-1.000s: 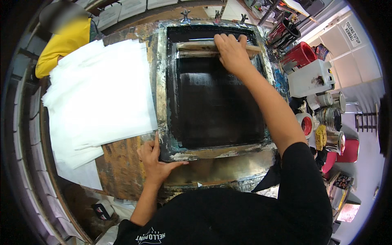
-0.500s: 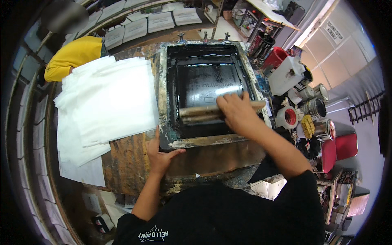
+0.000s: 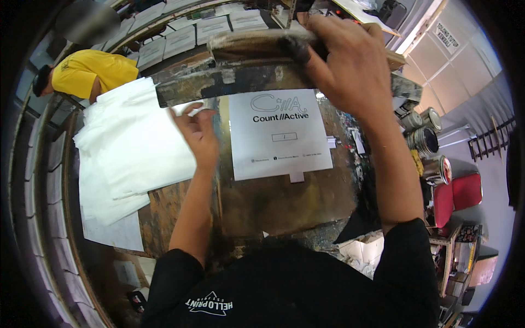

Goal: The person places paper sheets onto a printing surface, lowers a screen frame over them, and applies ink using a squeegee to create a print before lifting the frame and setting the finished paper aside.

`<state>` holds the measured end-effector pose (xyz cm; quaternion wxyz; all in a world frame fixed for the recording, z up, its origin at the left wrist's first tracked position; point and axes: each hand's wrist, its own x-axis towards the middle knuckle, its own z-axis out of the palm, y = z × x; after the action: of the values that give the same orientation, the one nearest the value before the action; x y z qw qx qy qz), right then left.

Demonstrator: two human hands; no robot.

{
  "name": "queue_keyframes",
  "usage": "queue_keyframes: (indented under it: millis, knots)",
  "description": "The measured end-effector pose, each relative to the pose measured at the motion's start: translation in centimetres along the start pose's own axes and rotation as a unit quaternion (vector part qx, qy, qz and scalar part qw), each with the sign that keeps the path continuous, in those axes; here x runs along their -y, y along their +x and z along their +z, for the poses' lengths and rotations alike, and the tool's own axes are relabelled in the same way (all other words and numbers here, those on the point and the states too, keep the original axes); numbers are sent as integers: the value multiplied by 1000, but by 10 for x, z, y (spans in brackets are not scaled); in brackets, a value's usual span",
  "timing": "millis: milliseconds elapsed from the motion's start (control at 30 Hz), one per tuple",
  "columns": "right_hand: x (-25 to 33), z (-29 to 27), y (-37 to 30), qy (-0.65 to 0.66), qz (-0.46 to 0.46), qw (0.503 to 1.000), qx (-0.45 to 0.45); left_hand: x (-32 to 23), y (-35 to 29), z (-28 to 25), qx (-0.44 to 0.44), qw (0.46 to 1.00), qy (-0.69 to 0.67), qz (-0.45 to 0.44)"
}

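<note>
The screen printing frame [image 3: 240, 82] is tilted up, its dark, ink-stained near edge raised over the table. My right hand [image 3: 350, 60] grips a wooden squeegee [image 3: 246, 45] above that edge; black ink coats a fingertip. My left hand [image 3: 199, 134] is under the frame's left corner, fingers spread and holding nothing; whether a fingertip touches the frame I cannot tell. Below the frame lies a white sheet [image 3: 281, 147] with black lettering, a line drawing and a small box. Small tabs sit at its bottom and right edges on the brown printing board [image 3: 279, 205].
A pile of white sheets [image 3: 142, 142] lies left of the board. Beyond it a person in a yellow shirt [image 3: 95, 71] bends away. Cans [image 3: 437, 170] crowd the right side near a red chair [image 3: 466, 192]. Racks with printed sheets [image 3: 180, 41] stand at the back.
The frame has swung up from flat, uncovering the printed sheet. My right hand has moved up and away with the squeegee. My left hand has left the frame's near corner, rising forward.
</note>
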<state>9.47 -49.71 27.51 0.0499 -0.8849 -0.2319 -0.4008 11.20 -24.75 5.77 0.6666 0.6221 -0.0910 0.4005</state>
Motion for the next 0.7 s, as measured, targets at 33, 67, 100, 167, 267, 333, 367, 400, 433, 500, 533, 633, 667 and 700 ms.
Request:
queue_keyframes:
  millis: [33,67,100,167,267,333,367,400,433,500,533,633,667,700]
  knots:
    - [-2,2,9,14,-12,999,-29,25,0,2,32,990,94,-101]
    - [-5,3,18,25,-7,998,-55,49,0,5,100,973,170,-116]
    - [-5,2,25,16,12,999,-41,74,6,12,168,943,257,-129]
    - [-7,0,38,-4,49,999,-10,122,23,32,191,930,311,45]
    - [-9,-6,46,15,58,997,48,168,41,47,220,850,440,188]
    - [-9,-7,47,26,50,998,36,182,45,53,237,821,473,217]
    - [-8,-6,47,14,35,999,16,184,44,55,244,827,461,209]
    - [-9,-6,46,1,21,1000,-4,183,43,55,253,826,475,167]
    - [-9,-5,48,-28,6,999,-18,179,42,54,231,865,412,168]
    - [-11,-2,50,-13,19,1000,8,162,41,46,202,917,327,106]
    - [-14,0,52,32,48,997,48,150,40,38,188,916,352,53]
    - [-17,0,52,94,88,983,127,112,44,-8,144,903,402,-37]
    - [-16,-1,45,57,81,987,129,96,34,-37,113,901,415,-58]
    - [-17,-3,39,16,77,989,124,84,27,-67,79,889,437,-112]
